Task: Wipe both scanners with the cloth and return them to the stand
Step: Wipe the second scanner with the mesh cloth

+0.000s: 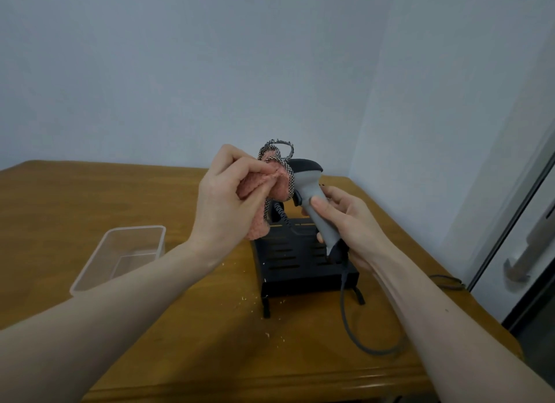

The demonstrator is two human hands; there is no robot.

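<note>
My right hand [345,219] grips the grey handle of a grey and black scanner [312,192], held upright above the black slotted stand [300,261]. Its grey cable [351,321] loops down onto the table. My left hand [228,198] clutches a pink cloth [279,186] with a checked trim and presses it against the left side of the scanner's head. Behind the cloth a black coiled cable [282,212] shows above the stand; a second scanner is hidden if it is there.
The wooden table [90,198] holds a clear plastic container [120,255] at the left and scattered crumbs by the stand. A wall corner rises behind. A glass door with a metal handle [522,261] is at the right, by the table's right edge.
</note>
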